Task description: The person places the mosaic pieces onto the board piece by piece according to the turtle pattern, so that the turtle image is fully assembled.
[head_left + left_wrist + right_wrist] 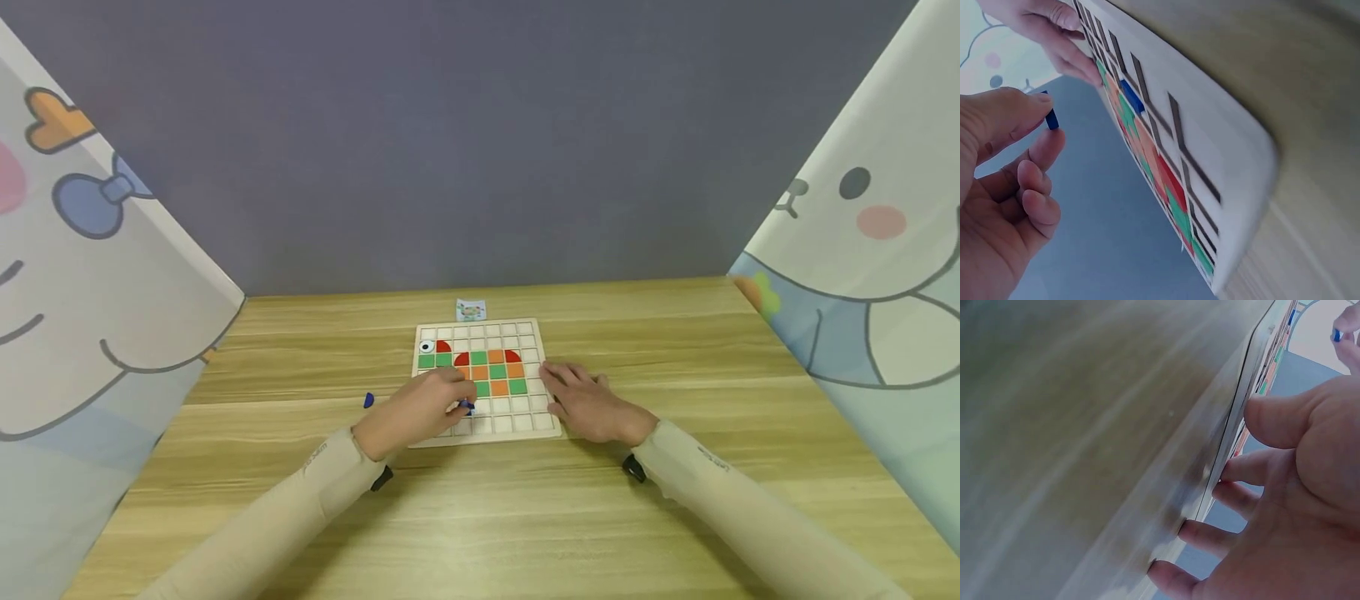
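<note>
My left hand (427, 408) pinches a small blue puzzle piece (1051, 111) between thumb and index finger, above the near part of a pale wooden grid board (517, 425). The other fingers of that hand are curled in the left wrist view. Another blue piece (1132, 97) sits in a cell of the board. Green, orange and red tiles (497, 372) fill several cells, with an eye tile (427, 347) at the upper left. My right hand (588, 404) rests at the board's right edge, fingers spread and touching the edge and the table beside it.
A blue half-round piece (368, 400) lies on the wooden table (300, 350) left of the board. Behind the board is a small picture card (471, 311). A dark grey panel (480, 150) stands at the back, and cartoon-printed sheets flank the table.
</note>
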A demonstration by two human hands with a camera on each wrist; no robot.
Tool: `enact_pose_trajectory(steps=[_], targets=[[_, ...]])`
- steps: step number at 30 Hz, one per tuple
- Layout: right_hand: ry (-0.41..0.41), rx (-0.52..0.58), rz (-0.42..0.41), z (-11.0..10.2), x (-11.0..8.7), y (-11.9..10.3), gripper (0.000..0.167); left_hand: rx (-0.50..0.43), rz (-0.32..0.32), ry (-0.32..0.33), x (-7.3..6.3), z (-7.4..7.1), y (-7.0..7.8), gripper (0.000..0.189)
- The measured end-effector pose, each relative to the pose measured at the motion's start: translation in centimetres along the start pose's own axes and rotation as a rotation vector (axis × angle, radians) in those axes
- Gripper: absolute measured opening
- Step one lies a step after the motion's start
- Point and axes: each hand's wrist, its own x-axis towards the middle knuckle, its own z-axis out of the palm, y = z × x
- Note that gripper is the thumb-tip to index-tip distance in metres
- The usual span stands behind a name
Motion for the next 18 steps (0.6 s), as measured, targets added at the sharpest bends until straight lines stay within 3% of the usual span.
enact_pose_trajectory(steps=[10,18], targets=[[0.003,0.005,0.019,-0.1,0.2,-0.1,0.059,-0.024,-0.01,-0.096,3.8,1.6,1.1,0.014],[-0.006,0.007,0.011,-0.1,0.2,-0.1,0.059,-0.058,-0.025,-0.109,5.8,3.0,2.1,0.027]])
